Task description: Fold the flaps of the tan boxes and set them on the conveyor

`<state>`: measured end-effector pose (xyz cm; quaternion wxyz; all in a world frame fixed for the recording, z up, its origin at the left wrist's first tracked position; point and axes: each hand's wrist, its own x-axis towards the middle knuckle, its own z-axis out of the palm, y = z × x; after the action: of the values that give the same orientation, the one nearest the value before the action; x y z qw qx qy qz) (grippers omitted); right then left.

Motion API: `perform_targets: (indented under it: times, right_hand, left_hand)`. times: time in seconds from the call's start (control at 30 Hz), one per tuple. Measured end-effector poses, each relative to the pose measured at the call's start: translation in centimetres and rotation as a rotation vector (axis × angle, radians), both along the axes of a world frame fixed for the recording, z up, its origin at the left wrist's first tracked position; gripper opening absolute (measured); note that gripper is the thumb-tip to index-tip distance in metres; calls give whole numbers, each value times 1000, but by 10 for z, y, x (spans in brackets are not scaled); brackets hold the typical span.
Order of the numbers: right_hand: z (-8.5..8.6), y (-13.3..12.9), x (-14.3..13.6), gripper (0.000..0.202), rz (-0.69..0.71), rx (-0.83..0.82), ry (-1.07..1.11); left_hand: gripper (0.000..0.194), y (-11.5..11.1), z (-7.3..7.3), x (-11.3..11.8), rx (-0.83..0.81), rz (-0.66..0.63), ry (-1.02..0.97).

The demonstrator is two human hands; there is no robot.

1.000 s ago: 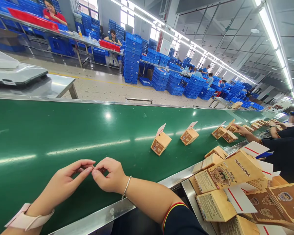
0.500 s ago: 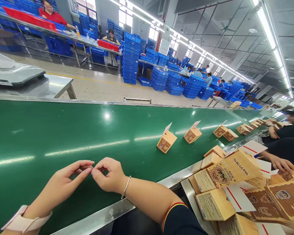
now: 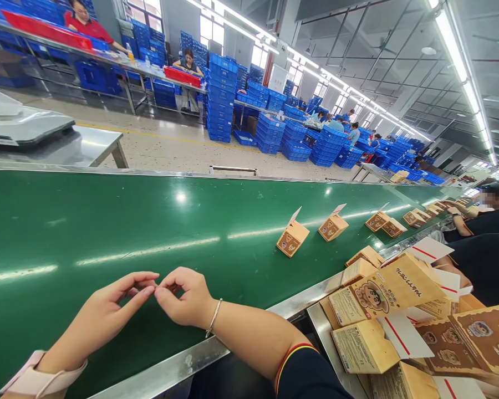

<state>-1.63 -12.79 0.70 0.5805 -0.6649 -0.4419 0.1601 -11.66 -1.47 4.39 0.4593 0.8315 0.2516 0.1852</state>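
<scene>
In the head view, the only one I have, my left hand (image 3: 108, 310) and right hand (image 3: 185, 296) meet at the fingertips above the green belt (image 3: 120, 216), nearer its close metal edge (image 3: 203, 354) than its far one. My left fingers bend loosely, thumb just short of the forefinger; my right fingers curl in toward the thumb, and whether they close on anything small I cannot tell. The nearest box (image 3: 293, 239) is well apart from me, to the right on the belt between the two edges, tilted in view, its pale flap (image 3: 294, 215) raised. A second box (image 3: 333, 226) sits farther right, toward the far edge. The carton pile (image 3: 385, 291) crowds beside the close edge at my right. For good handling, I'd judge a loose, low pose sensible, forearms lifted off that metal edge. Any hold on such thin-looking card should be light, on the side walls rather than the flap, with my bangle (image 3: 214, 318) well away from it so nothing snags.
</scene>
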Motion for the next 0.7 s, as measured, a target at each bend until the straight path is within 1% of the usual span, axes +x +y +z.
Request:
perform_targets:
  times: [0.1, 0.3, 0.53, 0.7]
  right_hand:
    - [-1, 0, 0, 14, 3, 11, 2]
    - [-4, 0, -1, 13, 19, 103, 30]
    - [-1, 0, -1, 13, 5, 4, 13]
    - [-3, 1, 0, 14, 14, 19, 17]
  left_hand:
    - [62, 1, 0, 0, -8, 7, 14]
    - [66, -1, 2, -1, -42, 31, 76]
    - [63, -1, 1, 2, -48, 35, 62]
    - [61, -1, 2, 0, -49, 36, 40]
